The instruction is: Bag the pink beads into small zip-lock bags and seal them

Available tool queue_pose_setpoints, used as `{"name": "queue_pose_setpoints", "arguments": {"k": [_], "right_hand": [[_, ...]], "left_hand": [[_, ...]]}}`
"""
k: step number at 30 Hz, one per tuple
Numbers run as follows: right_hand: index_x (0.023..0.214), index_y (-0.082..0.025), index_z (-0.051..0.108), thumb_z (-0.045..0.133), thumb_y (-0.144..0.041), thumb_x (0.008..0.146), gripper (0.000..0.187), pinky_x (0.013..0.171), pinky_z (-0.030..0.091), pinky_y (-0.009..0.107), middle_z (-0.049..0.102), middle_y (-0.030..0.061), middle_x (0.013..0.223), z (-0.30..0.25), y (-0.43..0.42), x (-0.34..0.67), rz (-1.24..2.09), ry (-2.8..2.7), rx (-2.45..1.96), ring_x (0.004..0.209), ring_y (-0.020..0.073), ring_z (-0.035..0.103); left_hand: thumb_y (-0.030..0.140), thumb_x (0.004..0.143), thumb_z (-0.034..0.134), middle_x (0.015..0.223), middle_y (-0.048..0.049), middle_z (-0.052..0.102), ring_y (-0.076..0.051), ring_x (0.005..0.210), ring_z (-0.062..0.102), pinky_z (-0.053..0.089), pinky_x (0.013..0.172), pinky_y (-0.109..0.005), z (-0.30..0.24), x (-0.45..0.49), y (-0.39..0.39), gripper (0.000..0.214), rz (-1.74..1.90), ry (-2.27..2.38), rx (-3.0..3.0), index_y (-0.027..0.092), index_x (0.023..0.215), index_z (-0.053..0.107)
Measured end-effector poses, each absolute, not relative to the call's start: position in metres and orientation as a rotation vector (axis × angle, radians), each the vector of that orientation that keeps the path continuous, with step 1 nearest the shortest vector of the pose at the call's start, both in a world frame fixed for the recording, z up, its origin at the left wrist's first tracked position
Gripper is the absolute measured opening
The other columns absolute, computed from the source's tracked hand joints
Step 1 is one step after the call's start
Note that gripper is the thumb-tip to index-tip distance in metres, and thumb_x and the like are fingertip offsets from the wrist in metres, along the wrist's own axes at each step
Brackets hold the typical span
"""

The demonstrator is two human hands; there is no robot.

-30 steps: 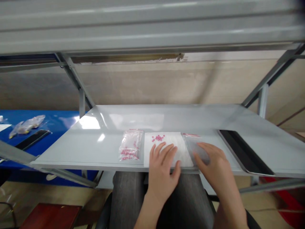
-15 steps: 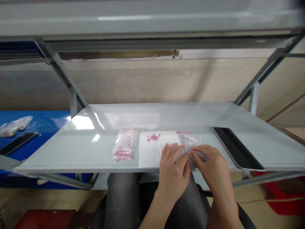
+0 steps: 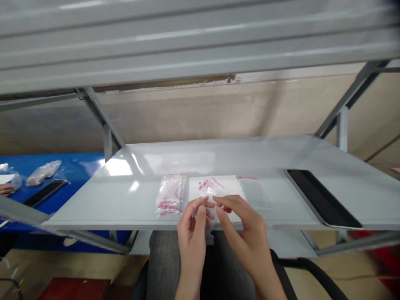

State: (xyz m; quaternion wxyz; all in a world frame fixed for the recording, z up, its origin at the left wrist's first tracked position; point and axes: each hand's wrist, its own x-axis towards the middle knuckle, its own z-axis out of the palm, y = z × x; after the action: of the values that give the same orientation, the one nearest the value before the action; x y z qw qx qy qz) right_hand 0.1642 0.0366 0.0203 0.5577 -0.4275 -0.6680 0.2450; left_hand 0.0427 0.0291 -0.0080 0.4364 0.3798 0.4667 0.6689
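Observation:
My left hand (image 3: 193,233) is closed on a clear zip bag (image 3: 215,188), thumb against the fingers, and holds it over the front of a white sheet of paper (image 3: 230,181). Part of the bag hides behind the fingers. Close to the bag's right side is my right hand (image 3: 245,231), its thumb and forefinger apart and nothing visible between them. Several small pink beads (image 3: 202,184) lie on the paper, partly covered by the raised bag.
Left of the paper lies a stack of zip bags (image 3: 171,196) containing pink beads. A flat clear zip bag (image 3: 254,192) lies to the right, then a dark tablet-like device (image 3: 321,200). On the blue table (image 3: 84,166) are a phone (image 3: 46,191), a plastic bag (image 3: 43,171) and another person's hand (image 3: 5,189).
My left hand has turned and taken up a clear bag, bringing it left over the paper. My right hand has followed leftward and its fingers have parted. The view has shifted left.

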Motion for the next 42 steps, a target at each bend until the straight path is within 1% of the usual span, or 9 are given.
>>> {"name": "queue_pose_setpoints", "arguments": {"k": [5, 8, 10, 14, 21, 27, 33, 39, 42], "right_hand": [[0.119, -0.024, 0.068, 0.069, -0.034, 0.090, 0.031, 0.070, 0.052, 0.030, 0.065, 0.0077, 0.106, 0.011, 0.052, 0.169, 0.832, -1.255, -1.028, 0.085, 0.0183, 0.060], [0.089, -0.019, 0.073, 0.071, -0.041, 0.087, 0.023, 0.059, 0.044, 0.025, 0.066, 0.0035, 0.079, 0.008, 0.058, 0.172, 1.156, -1.214, -1.001, 0.067, 0.0139, 0.054], [0.074, -0.017, 0.070, 0.073, -0.043, 0.085, 0.028, 0.057, 0.040, 0.024, 0.060, 0.0001, 0.066, 0.008, 0.059, 0.173, 1.259, -1.193, -0.978, 0.061, 0.0118, 0.050], [0.080, -0.017, 0.074, 0.081, -0.043, 0.076, 0.027, 0.056, 0.038, 0.023, 0.058, -0.0023, 0.061, 0.010, 0.059, 0.171, 1.357, -1.206, -1.009, 0.058, 0.0111, 0.049], [0.069, -0.016, 0.074, 0.081, -0.046, 0.074, 0.031, 0.055, 0.042, 0.025, 0.061, -0.0001, 0.058, 0.012, 0.059, 0.167, 1.392, -1.220, -1.030, 0.056, 0.0120, 0.052], [0.070, -0.017, 0.072, 0.081, -0.044, 0.074, 0.029, 0.049, 0.036, 0.023, 0.059, -0.0015, 0.057, 0.012, 0.059, 0.170, 1.405, -1.235, -1.023, 0.051, 0.0104, 0.047], [0.066, -0.018, 0.063, 0.079, -0.043, 0.078, 0.032, 0.049, 0.029, 0.023, 0.049, -0.0048, 0.057, 0.007, 0.061, 0.170, 1.367, -1.252, -0.985, 0.051, 0.0088, 0.036], [0.068, -0.018, 0.058, 0.081, -0.046, 0.077, 0.038, 0.049, 0.023, 0.022, 0.046, -0.0063, 0.057, 0.006, 0.057, 0.171, 1.576, -1.180, -0.832, 0.051, 0.0078, 0.033], [0.070, -0.018, 0.058, 0.083, -0.044, 0.075, 0.036, 0.051, 0.029, 0.022, 0.052, -0.0047, 0.062, 0.007, 0.056, 0.172, 1.641, -1.191, -0.755, 0.054, 0.0090, 0.040]], "left_hand": [[0.047, 0.088, 0.072, 0.080, -0.0030, 0.075, -0.010, 0.063, 0.062, 0.048, 0.057, -0.017, -0.003, 0.022, 0.028, 0.032, 1.631, 1.266, 1.034, 0.020, 0.106, 0.075], [0.047, 0.088, 0.072, 0.079, -0.0024, 0.075, -0.011, 0.065, 0.063, 0.050, 0.062, -0.018, -0.001, 0.016, 0.028, 0.037, 1.636, 1.333, 1.033, 0.021, 0.115, 0.071], [0.047, 0.087, 0.072, 0.081, -0.0027, 0.075, -0.012, 0.066, 0.064, 0.051, 0.061, -0.018, -0.002, 0.012, 0.028, 0.044, 1.657, 1.378, 1.050, 0.022, 0.123, 0.067], [0.046, 0.088, 0.071, 0.083, -0.0027, 0.074, -0.013, 0.064, 0.064, 0.051, 0.058, -0.020, -0.002, 0.007, 0.029, 0.048, 1.668, 1.422, 1.137, 0.022, 0.129, 0.063], [0.044, 0.086, 0.073, 0.077, 0.0005, 0.070, -0.013, 0.069, 0.063, 0.049, 0.064, -0.019, -0.001, 0.009, 0.030, 0.051, 1.755, 1.431, 1.061, 0.023, 0.131, 0.059], [0.039, 0.088, 0.073, 0.067, 0.0056, 0.054, -0.008, 0.060, 0.049, 0.043, 0.060, -0.016, -0.004, -0.002, 0.030, 0.041, 1.945, 1.467, 0.976, 0.018, 0.123, 0.065], [0.036, 0.087, 0.075, 0.078, 0.0030, 0.060, -0.011, 0.072, 0.055, 0.046, 0.069, -0.018, -0.002, -0.001, 0.026, 0.032, 2.050, 1.524, 1.021, 0.022, 0.115, 0.067], [0.048, 0.082, 0.077, 0.068, 0.0047, 0.053, -0.010, 0.061, 0.047, 0.040, 0.060, -0.018, 0.001, -0.001, 0.033, 0.040, 1.828, 1.195, 0.901, 0.020, 0.111, 0.069], [0.051, 0.083, 0.075, 0.065, 0.0038, 0.053, -0.010, 0.060, 0.047, 0.037, 0.058, -0.019, -0.003, -0.006, 0.035, 0.035, 1.686, 1.238, 0.957, 0.018, 0.092, 0.070]]}}
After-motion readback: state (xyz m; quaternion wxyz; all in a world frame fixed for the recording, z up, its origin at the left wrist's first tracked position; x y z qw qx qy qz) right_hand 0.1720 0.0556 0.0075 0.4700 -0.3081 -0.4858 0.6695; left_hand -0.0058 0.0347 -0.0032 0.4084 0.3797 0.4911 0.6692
